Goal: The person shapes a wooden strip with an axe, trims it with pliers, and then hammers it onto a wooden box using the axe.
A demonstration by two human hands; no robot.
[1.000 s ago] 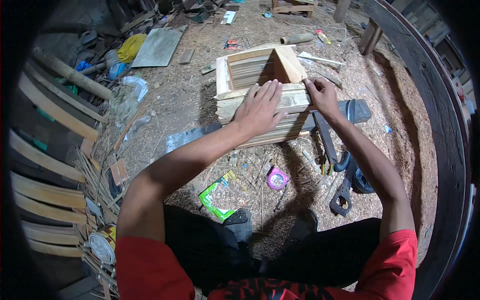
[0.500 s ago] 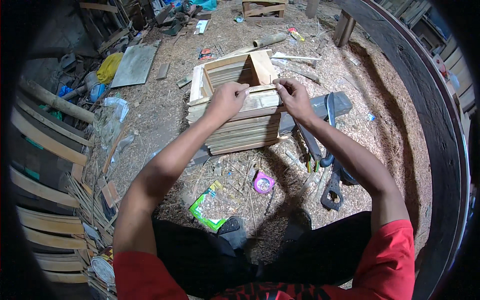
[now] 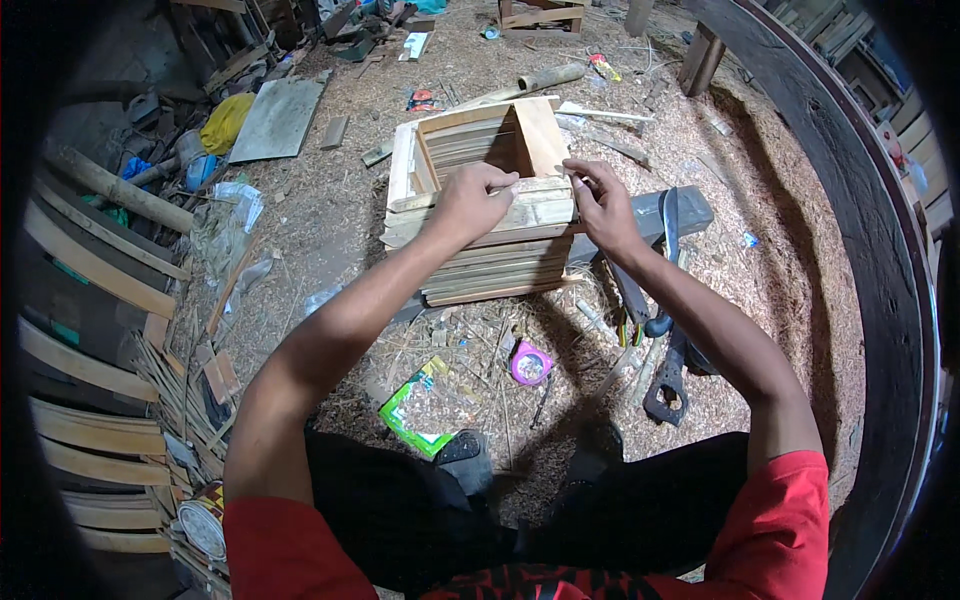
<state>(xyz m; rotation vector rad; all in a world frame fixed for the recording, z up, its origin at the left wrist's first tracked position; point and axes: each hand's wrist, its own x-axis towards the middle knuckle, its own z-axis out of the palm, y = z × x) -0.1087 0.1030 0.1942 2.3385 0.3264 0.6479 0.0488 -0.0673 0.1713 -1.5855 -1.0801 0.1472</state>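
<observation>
A box of stacked wooden slats [image 3: 500, 262], open at the top, stands in front of me. Along its near upper edge lies a pale wooden slat [image 3: 540, 191]. My left hand [image 3: 470, 205] is closed over the slat's middle, thumb and forefinger pinched at its edge; the palm hides the part beneath. At the slat's right end, my right hand [image 3: 605, 212] grips with thumb and forefinger, next to the box's corner. A wide flat board [image 3: 541, 135] forms the right side of the top.
Beside the box, a machete [image 3: 671, 215] rests on a dark timber block [image 3: 690, 207]. A handsaw [image 3: 666, 390] and a pink tape measure [image 3: 530, 364] lie on the shavings-covered ground. Nearer my feet is a green-edged wrapper [image 3: 408, 415]. Curved wooden strips [image 3: 95, 435] are at left, a long dark beam [image 3: 850, 200] at right.
The slat now lies flatter on the box's near edge. Both hands stay at it, the left moving slightly along it. The whole view has shifted a little.
</observation>
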